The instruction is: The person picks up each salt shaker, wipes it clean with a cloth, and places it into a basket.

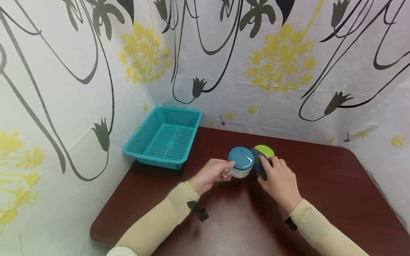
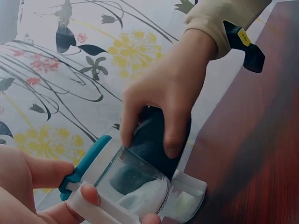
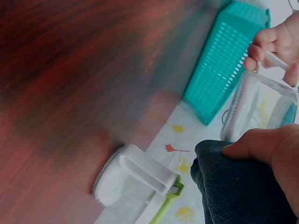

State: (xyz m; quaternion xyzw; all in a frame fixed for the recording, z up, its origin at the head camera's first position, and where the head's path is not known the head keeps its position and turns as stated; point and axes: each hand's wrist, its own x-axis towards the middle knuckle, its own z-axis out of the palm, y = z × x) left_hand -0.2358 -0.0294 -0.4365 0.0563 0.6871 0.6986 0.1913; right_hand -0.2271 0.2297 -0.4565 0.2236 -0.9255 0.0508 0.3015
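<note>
Head view — left hand (image 1: 214, 174) grips a clear, blue-lidded round jar (image 1: 241, 163) (by its white handle (image 2: 106, 211)) — right hand (image 1: 282, 181) clutches folded dark-blue cloth (image 1: 257, 162).

Teal plastic basket (image 1: 158, 161), dark reddish table (image 1: 326, 177), white flower-patterned sheet (image 1: 217, 64) behind

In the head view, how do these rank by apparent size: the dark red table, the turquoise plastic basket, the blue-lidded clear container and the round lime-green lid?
1. Dark red table
2. Turquoise plastic basket
3. Blue-lidded clear container
4. Round lime-green lid, judging only its visible part; the dark cloth hides some.
</note>
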